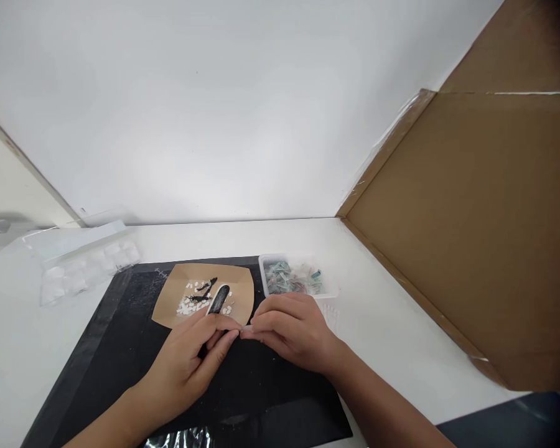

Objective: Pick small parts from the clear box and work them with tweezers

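Note:
My left hand [196, 351] is closed, holding a flat black strip with a white edge and a rounded end [220, 300] that sticks up past its fingers. Its thumb and index finger come together close to the fingertips of my right hand [292, 330]. There, my right hand pinches a small whitish piece [246, 328], mostly covered by the fingers. Behind my left hand lies a tan card tray [168, 305] bearing white bits [185, 307] and thin black scraps [208, 287].
A black mat [102, 373] covers the middle of the white table [382, 367]. A white plastic basket [264, 277] with small clear-and-green packets [284, 277] stands behind my right hand. Clear packaging [88, 267] lies at left. A cardboard panel [471, 224] rises at right.

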